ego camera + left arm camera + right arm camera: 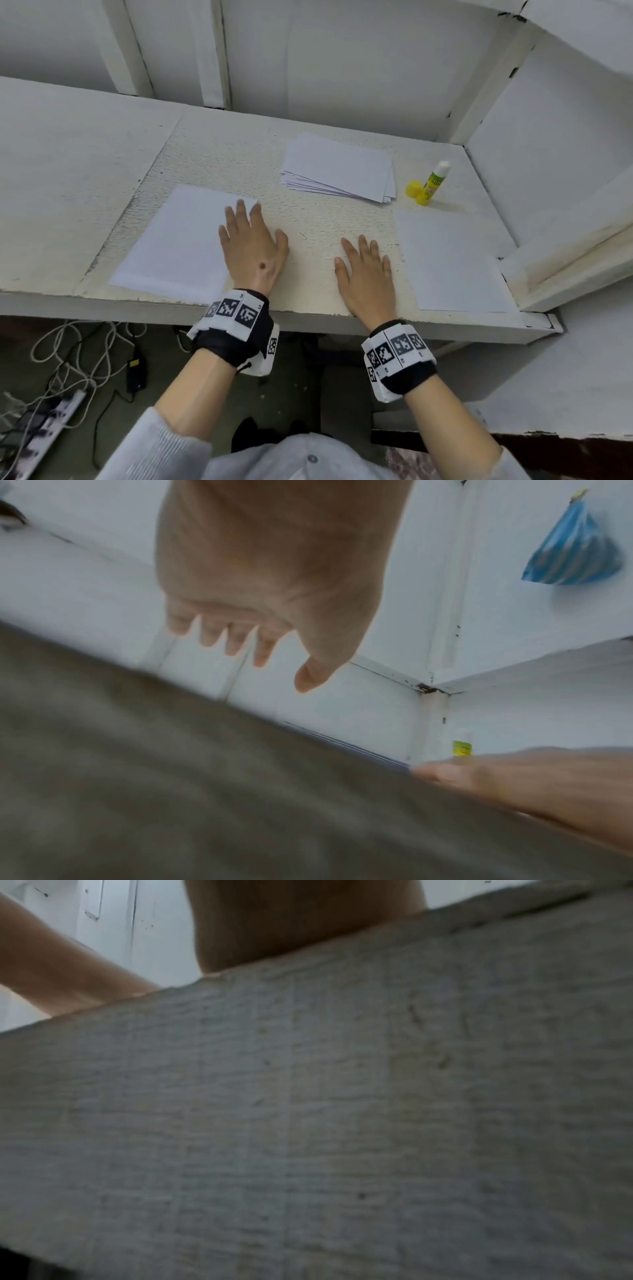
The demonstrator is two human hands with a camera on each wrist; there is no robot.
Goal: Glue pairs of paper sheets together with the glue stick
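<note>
From the head camera I look down on a pale desk [325, 219]. My left hand [251, 245] lies flat with fingers spread, its outer fingers resting on the right edge of a white sheet [178, 240] at the near left. My right hand [364, 274] lies flat on bare desk, fingers straight, holding nothing, just left of a second sheet [448, 263]. Behind them sits a fanned stack of paper [339, 169], and just right of it the glue stick [434, 183] stands upright, uncapped, its yellow cap [413, 189] touching its base.

The left wrist camera is blurred. It shows my left hand [274, 574] from below with fingers extended and empty, and my right hand's fingertips [441, 773] on the desk; the glue stick [462, 746] is a yellow sliver far behind.

The right wrist camera shows mostly desk surface, close and dim; my right hand's fingers are hidden.

My judgement: I should next fetch the glue with the right hand while the left pins its sheet, then spread glue out to the edges and align corners before pressing.
</note>
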